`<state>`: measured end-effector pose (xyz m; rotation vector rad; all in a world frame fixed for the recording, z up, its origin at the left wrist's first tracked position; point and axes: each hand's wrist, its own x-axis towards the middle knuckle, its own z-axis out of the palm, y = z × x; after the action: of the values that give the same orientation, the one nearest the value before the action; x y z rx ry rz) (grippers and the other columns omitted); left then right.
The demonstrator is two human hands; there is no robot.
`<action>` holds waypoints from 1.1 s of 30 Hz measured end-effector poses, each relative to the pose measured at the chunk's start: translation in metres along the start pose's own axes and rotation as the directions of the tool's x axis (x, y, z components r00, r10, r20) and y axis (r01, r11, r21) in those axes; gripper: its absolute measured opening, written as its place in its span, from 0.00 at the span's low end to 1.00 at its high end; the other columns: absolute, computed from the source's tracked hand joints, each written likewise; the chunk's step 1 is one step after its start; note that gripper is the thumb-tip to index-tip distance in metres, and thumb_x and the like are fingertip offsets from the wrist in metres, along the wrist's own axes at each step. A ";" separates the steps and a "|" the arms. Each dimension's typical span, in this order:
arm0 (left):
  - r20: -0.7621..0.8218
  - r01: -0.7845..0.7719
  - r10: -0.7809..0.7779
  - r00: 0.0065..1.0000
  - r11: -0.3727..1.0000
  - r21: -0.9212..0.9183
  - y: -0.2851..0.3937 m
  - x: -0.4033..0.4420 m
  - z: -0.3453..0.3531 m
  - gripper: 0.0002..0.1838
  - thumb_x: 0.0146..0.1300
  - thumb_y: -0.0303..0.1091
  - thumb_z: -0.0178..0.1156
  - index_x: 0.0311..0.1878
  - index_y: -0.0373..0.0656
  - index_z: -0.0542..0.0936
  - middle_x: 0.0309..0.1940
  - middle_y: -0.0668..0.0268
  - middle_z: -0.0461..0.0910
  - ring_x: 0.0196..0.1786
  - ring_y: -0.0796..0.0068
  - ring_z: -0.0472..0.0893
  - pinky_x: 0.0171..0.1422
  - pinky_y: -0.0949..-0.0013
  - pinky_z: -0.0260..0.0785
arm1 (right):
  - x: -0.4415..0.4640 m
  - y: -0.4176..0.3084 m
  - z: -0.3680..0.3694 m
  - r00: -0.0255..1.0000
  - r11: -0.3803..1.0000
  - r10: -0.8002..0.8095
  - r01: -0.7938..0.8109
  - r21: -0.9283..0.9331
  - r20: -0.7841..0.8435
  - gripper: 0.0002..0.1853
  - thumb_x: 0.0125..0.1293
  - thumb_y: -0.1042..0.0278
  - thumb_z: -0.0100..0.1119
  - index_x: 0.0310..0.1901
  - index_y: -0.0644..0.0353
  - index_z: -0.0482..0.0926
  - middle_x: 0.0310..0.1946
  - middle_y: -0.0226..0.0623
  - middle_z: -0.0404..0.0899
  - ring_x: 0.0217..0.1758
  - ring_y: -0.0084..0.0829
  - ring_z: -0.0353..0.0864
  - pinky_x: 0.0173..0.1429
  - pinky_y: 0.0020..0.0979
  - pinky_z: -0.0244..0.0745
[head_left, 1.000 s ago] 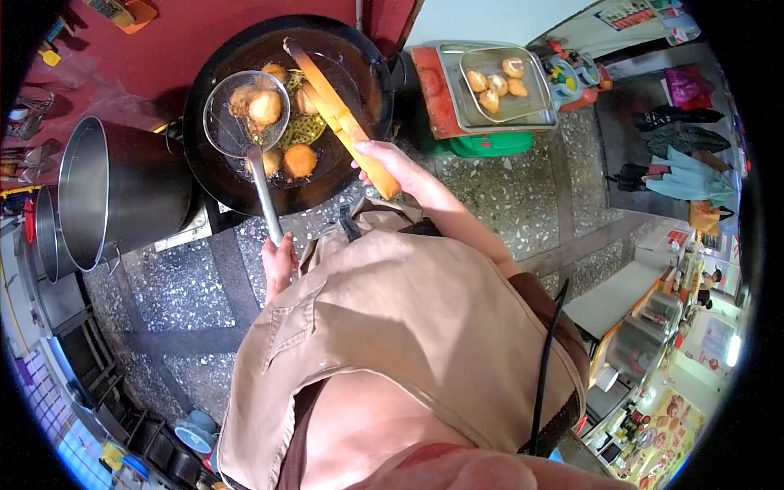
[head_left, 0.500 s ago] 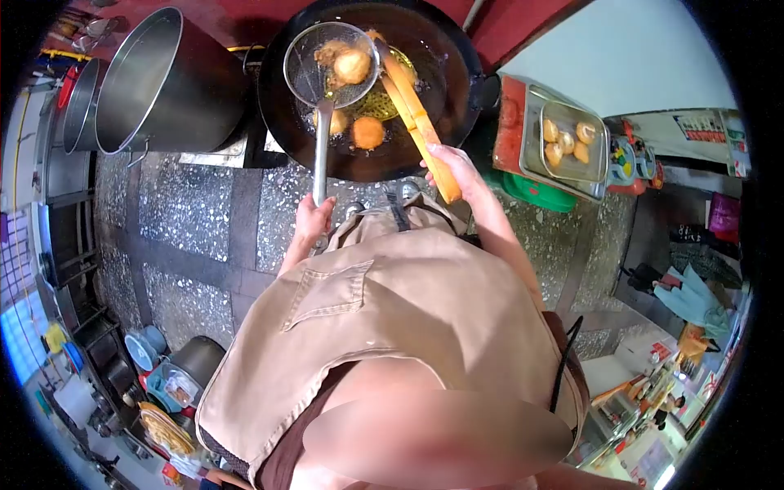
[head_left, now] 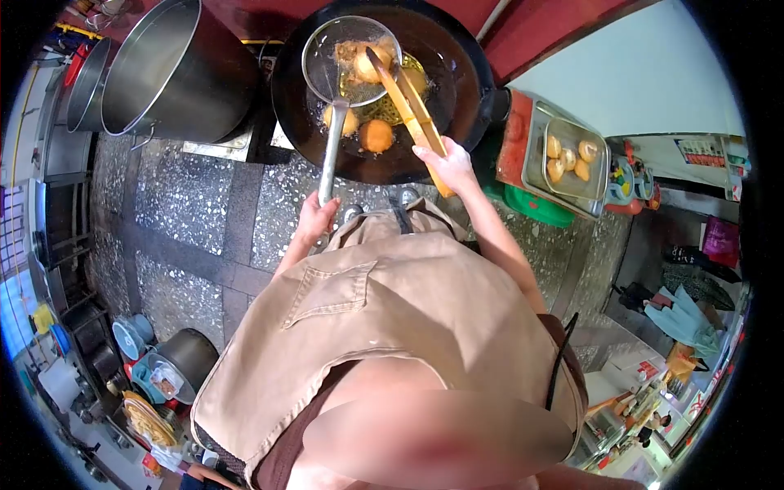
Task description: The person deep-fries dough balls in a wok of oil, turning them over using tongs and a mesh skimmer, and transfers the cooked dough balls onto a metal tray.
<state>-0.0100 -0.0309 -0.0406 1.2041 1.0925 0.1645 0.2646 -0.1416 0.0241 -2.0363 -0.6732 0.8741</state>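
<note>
My left hand point(head_left: 316, 216) is wrapped round the handle end of a wire-mesh skimmer point(head_left: 333, 151). The skimmer's basket is over a large dark wok point(head_left: 287, 102) of oil and holds a pale golden fried ball point(head_left: 369, 67) and some browned bits. Closed round long bamboo tongs point(head_left: 418, 124), my right hand point(head_left: 449, 167) keeps their tips at the basket, touching or just above the ball. A darker orange fried ball point(head_left: 376, 136) floats in the bubbling oil. Another ball point(head_left: 345, 122) lies partly behind the skimmer handle; one more shows behind the tongs.
Right of the wok, a metal tray point(head_left: 573, 189) with several fried pieces sits above a green basin point(head_left: 537, 206). Tall steel pots point(head_left: 184, 82) stand on the left. Basins and pans crowd the lower left. A person's arm point(head_left: 214, 475) shows at the bottom edge.
The tong tips have moved from beside the skimmer basket to over the ball inside it. The whole view has shifted slightly, with wok and skimmer now further right.
</note>
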 end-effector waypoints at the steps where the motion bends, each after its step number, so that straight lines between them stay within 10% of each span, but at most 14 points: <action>1: 0.005 -0.008 0.008 1.000 1.000 0.006 0.000 0.000 -0.001 0.10 0.59 0.33 0.58 0.34 0.39 0.68 0.12 0.72 0.68 0.10 0.82 0.66 0.13 0.76 0.58 | 0.006 -0.004 0.002 0.999 0.995 0.050 -0.050 -0.083 -0.005 0.32 0.47 0.44 0.66 0.44 0.65 0.76 0.39 0.50 0.80 0.44 0.40 0.80 0.47 0.35 0.73; 12: -0.025 -0.035 0.037 0.999 0.996 0.078 -0.011 0.008 -0.001 0.10 0.58 0.33 0.59 0.35 0.37 0.69 0.12 0.70 0.69 0.11 0.80 0.67 0.13 0.73 0.59 | 0.027 -0.002 0.018 0.995 0.913 -0.081 0.052 -0.405 -0.054 0.34 0.44 0.44 0.68 0.45 0.65 0.76 0.37 0.52 0.80 0.44 0.46 0.80 0.47 0.37 0.73; 19: -0.039 -0.039 0.042 0.998 0.996 0.078 -0.015 0.007 -0.001 0.10 0.58 0.33 0.59 0.37 0.37 0.72 0.12 0.70 0.69 0.11 0.80 0.68 0.13 0.73 0.59 | 0.032 0.008 0.023 0.987 0.998 0.055 -0.060 0.033 0.153 0.28 0.49 0.47 0.67 0.41 0.66 0.78 0.34 0.40 0.81 0.36 0.32 0.81 0.42 0.30 0.74; 21: -0.040 -0.033 0.037 0.999 0.995 0.091 -0.014 0.007 -0.001 0.10 0.58 0.33 0.59 0.37 0.37 0.72 0.12 0.70 0.69 0.11 0.80 0.68 0.13 0.73 0.59 | 0.029 0.003 0.020 0.931 0.906 0.245 -0.320 0.276 0.271 0.24 0.51 0.50 0.67 0.39 0.65 0.78 0.29 0.37 0.79 0.27 0.28 0.78 0.31 0.26 0.74; 28: -0.020 -0.040 0.042 0.999 0.998 0.053 -0.003 0.001 0.000 0.10 0.58 0.32 0.59 0.36 0.38 0.70 0.12 0.71 0.68 0.10 0.81 0.66 0.12 0.74 0.57 | 0.016 0.007 -0.004 0.883 0.794 0.288 -0.437 0.422 0.370 0.20 0.51 0.54 0.68 0.39 0.62 0.77 0.26 0.32 0.77 0.19 0.22 0.74 0.22 0.22 0.70; 33: -0.079 -0.046 0.048 0.996 0.999 0.024 -0.008 0.004 0.001 0.09 0.58 0.31 0.58 0.34 0.37 0.69 0.12 0.71 0.68 0.10 0.82 0.65 0.12 0.74 0.57 | -0.008 0.010 -0.080 0.981 0.993 0.074 -0.057 -0.101 0.178 0.26 0.47 0.51 0.69 0.41 0.64 0.78 0.34 0.35 0.81 0.35 0.26 0.79 0.43 0.28 0.73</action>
<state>-0.0106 -0.0321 -0.0500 1.2529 1.1385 0.2393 0.3229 -0.1898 0.0539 -2.0908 -0.7635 1.0948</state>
